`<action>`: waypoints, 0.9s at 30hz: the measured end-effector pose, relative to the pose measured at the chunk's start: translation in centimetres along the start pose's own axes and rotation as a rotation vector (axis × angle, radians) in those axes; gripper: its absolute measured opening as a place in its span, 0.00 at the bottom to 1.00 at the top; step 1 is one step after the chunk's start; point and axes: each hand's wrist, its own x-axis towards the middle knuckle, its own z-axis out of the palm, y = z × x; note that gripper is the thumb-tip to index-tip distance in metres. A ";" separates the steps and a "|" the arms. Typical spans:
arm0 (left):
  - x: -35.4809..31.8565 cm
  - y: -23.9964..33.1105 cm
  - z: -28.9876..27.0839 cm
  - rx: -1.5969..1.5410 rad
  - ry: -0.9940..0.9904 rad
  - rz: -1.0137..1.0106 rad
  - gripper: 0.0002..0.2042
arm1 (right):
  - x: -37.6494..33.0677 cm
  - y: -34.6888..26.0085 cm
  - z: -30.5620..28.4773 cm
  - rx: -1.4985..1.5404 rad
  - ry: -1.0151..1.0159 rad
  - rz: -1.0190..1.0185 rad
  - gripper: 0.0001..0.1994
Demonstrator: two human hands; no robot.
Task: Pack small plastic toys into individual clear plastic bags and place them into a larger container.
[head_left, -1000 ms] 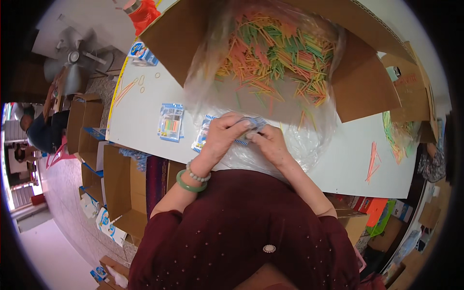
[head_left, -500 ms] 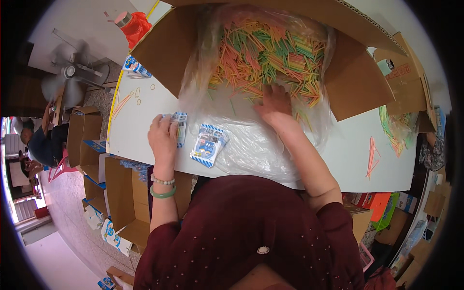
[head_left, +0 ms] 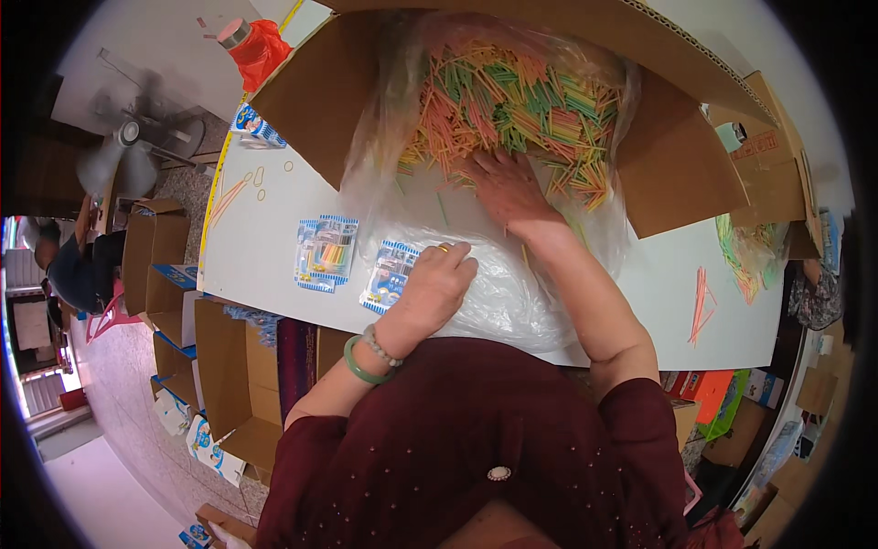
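Observation:
My left hand [head_left: 434,288], ringed and with curled fingers, lies over the right edge of a small stack of blue-and-white packets [head_left: 388,274]; whatever is under its fingertips is hidden. Left of it, a filled packet [head_left: 331,249] with coloured sticks in its window lies on another packet. My right hand [head_left: 512,190] rests with outstretched fingers at the near edge of a heap of pink, yellow and green thin sticks [head_left: 521,96]. The sticks lie in a clear plastic bag [head_left: 485,293] spilling out of a cardboard box [head_left: 681,146].
Loose pink sticks [head_left: 701,306] lie on the white table [head_left: 658,274] at right. Rubber bands [head_left: 260,176] and more sticks are at left, near a red-wrapped bottle [head_left: 254,55]. Open cartons [head_left: 240,375] stand below the left edge. A person [head_left: 73,265] sits far left by a fan [head_left: 128,156].
My left hand has left the filled packet and moved right to the stack of packets. My right hand has shifted slightly left, its fingers stretching out along the sticks.

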 end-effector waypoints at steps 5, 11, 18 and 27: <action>0.7 0.4 0.3 -0.041 -0.120 0.014 0.03 | -1.2 0.2 1.1 -0.083 -0.028 0.061 0.16; 1.1 0.9 0.9 -0.059 -0.176 0.030 0.01 | -2.7 1.0 0.6 -0.101 0.108 0.054 0.13; 1.1 1.3 1.5 -0.057 -0.212 0.046 0.02 | -1.6 1.0 0.1 -0.149 -0.138 0.033 0.10; 0.2 1.3 1.0 -0.085 -0.203 0.012 0.01 | -0.6 3.5 -0.5 0.080 0.253 0.362 0.06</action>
